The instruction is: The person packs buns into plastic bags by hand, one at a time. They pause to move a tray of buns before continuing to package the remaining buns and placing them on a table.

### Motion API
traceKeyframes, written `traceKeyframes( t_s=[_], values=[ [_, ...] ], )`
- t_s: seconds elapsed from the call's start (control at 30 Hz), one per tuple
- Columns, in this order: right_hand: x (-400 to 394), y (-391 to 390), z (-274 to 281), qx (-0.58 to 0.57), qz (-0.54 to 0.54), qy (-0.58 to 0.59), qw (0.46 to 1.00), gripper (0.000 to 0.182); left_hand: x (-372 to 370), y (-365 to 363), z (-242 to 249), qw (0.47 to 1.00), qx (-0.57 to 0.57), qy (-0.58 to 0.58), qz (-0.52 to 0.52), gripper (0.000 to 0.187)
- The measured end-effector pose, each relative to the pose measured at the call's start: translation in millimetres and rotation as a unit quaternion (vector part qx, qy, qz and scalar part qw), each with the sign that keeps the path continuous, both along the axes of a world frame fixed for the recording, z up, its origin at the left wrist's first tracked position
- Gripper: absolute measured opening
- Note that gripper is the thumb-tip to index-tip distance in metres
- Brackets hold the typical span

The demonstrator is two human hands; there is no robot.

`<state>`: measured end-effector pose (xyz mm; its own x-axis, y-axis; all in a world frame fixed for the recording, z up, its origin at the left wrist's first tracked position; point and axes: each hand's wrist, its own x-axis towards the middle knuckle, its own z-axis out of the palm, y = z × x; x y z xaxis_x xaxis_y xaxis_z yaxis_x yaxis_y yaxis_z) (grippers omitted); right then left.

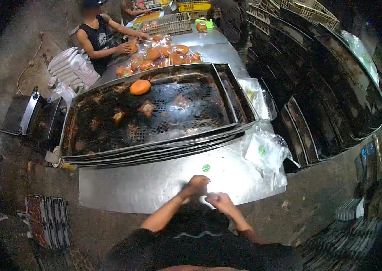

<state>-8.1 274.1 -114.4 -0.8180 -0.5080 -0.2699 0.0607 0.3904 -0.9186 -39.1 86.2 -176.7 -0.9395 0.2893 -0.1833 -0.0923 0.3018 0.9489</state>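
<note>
My left hand point(197, 183) is over the front edge of the metal table point(123, 185), blurred by motion, its fingers bent. Just to its right, my right hand point(220, 202) has its fingers drawn in beside a small white item point(207, 201), too blurred to identify. What either hand grips is unclear. A round green sticker point(206, 168) lies on the table beyond my hands. Farther off, one orange-brown bread loaf point(140, 87) rests at the back of the top dark tray point(177, 124) of a stack.
Clear plastic bags point(267, 149) lie at the table's right. Behind the trays are several bagged loaves point(164, 54), with a co-worker point(96, 38) at their left. Crates point(168, 25) stand farther back. Dark trays point(331, 77) fill the right side; white sacks point(71, 67) are stacked left.
</note>
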Motion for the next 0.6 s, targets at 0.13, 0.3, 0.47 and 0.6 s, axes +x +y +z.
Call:
traceKeyframes(
  t_s=[0.13,0.3,0.47,0.6],
  values=[
    [-5.9,-11.9,-10.8,-0.079,-0.083,0.02,0.993,0.023,7.8,21.0,44.6,0.992,0.117,-0.035,-0.016,0.028],
    [25.7,-8.5,33.1,-0.026,-0.207,0.079,0.975,0.024,27.9,24.5,46.3,0.99,-0.014,-0.142,-0.002,0.029],
    [22.7,-49.5,53.6,-0.095,-0.198,-0.19,0.957,0.038,37.3,8.3,96.3,0.99,0.01,0.077,0.116,0.015],
    [-44.6,-101.6,89.2,-0.463,-0.22,-0.286,0.81,0.04,47.9,-30.8,175.6,0.943,0.017,0.295,0.151,0.013]
  ],
)
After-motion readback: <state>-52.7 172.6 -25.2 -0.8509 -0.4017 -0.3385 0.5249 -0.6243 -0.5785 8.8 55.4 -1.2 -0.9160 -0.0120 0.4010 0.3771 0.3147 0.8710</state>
